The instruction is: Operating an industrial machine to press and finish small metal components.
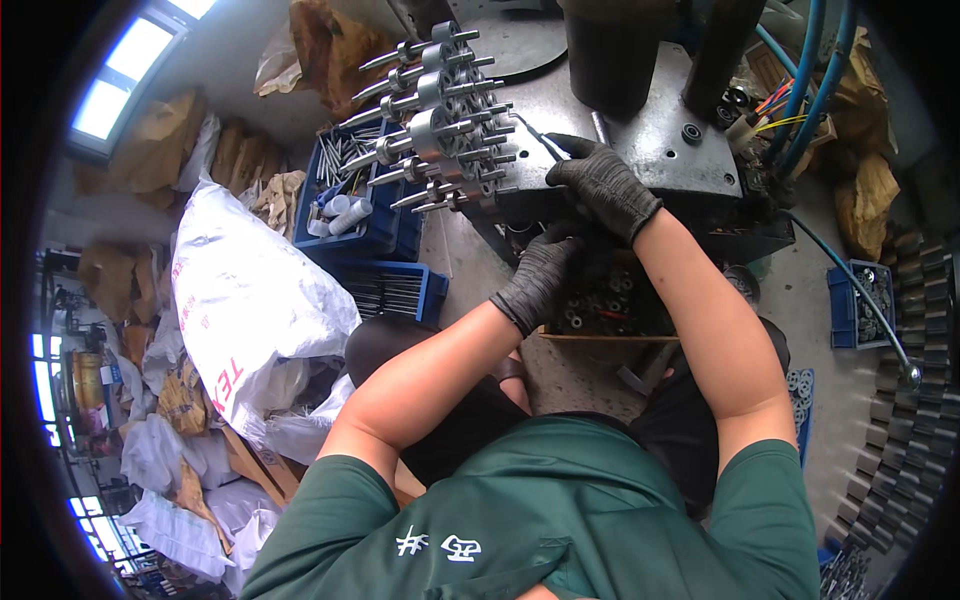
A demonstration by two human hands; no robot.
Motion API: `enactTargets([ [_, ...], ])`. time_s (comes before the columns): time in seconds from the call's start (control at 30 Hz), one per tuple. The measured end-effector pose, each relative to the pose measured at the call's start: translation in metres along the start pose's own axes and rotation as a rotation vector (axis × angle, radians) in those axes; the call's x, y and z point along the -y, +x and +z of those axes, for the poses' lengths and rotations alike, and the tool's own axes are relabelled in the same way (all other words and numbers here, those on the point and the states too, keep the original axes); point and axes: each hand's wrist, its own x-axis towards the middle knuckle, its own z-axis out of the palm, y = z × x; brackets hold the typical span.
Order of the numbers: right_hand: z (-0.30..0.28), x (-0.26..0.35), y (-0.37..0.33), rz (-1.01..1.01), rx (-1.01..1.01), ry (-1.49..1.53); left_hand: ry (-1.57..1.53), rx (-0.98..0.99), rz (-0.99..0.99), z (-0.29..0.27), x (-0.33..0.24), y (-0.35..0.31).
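Note:
My right hand [605, 185], in a dark grey glove, is over the front of a metal machine table [690, 150]. Its fingers are closed on a thin metal rod [540, 136] that points up and left toward a cluster of metal shafts [432, 128]. These shafts carry thick rings and are stacked at the table's left edge. Lower and to the left, my left hand [540, 275], gloved alike, is at the table's front edge with its fingers curled into the shadow. Whatever it may hold is hidden there.
A dark column [612, 60] rises from the table, with a loose bearing [691, 132] to its right. Blue hoses [805, 90] hang at the right. Under my hands is a tray of small rings [600, 305]. Blue bins [385, 290] and a white sack [250, 300] stand left.

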Motion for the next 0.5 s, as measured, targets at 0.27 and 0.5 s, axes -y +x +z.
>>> enactTargets([
  [0.27, -0.003, 0.004, 0.01, -0.037, 0.044, -0.007, 0.844, 0.184, 0.781, -0.021, 0.015, 0.007],
  [0.5, -0.013, 0.001, 0.023, -0.083, 0.057, -0.153, 0.003, -0.052, 0.018, -0.004, 0.005, 0.0],
])
